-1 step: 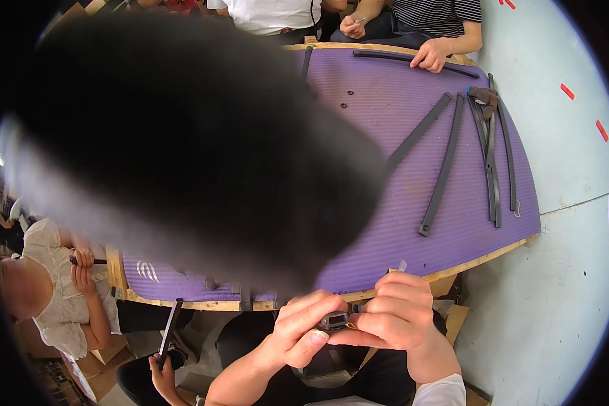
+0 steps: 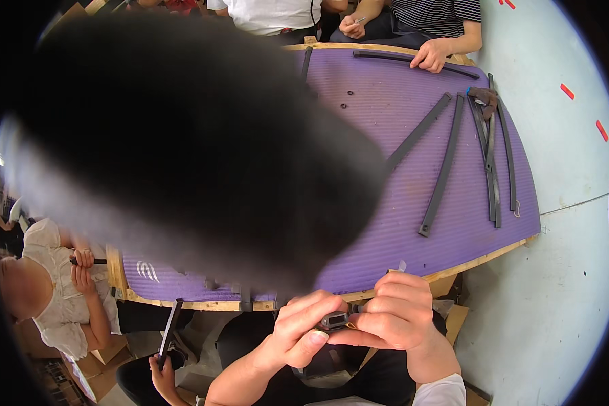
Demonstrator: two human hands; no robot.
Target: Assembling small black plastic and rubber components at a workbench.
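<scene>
My left hand and my right hand meet just below the near edge of the table, over my lap. Both pinch a small dark block-shaped part between their fingertips. A thin pale sliver sticks up above my right hand's knuckles. The part's details are too small to tell. On the purple mat beyond my hands lie several long dark flat strips, one slanting toward me and a bundle at the right.
A large dark blurred shape hides the left and middle of the view. Another person's hand rests on a strip at the far edge. A person in white sits at left. A hand below holds a dark strip.
</scene>
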